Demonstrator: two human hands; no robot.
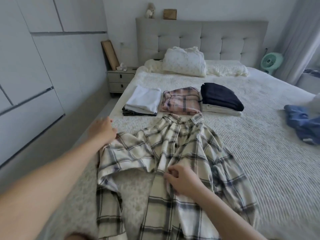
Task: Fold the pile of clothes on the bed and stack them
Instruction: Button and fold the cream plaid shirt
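Spreading across the whole view, the bed [259, 139] carries everything, its ribbed pale cover running up to pillows and a tufted grey headboard [200, 40], with white wardrobe doors on the left wall, a small nightstand [119, 80] in the corner and a green fan [271, 62] at the far side. Laid out nearest the person is the cream plaid shirt [173, 161], collar toward the headboard, front still rumpled and one side bunched up. Beyond its collar sit three folded stacks side by side: a white-topped stack [143, 101], a pink plaid stack [180, 101] and a dark-topped stack [220, 99]. A loose blue garment [301, 123] waits unfolded at the bed's right edge. The left hand [102, 130] rests at the shirt's left shoulder, and whether its fingers grip the cloth I cannot tell (they are turned away). The right hand [181, 179] pinches the front placket near the middle. The step in hand looks like straightening the shirt flat before folding; next it likely calls for pulling the bunched side smooth, folding sleeves inward, then adding it to a stack.
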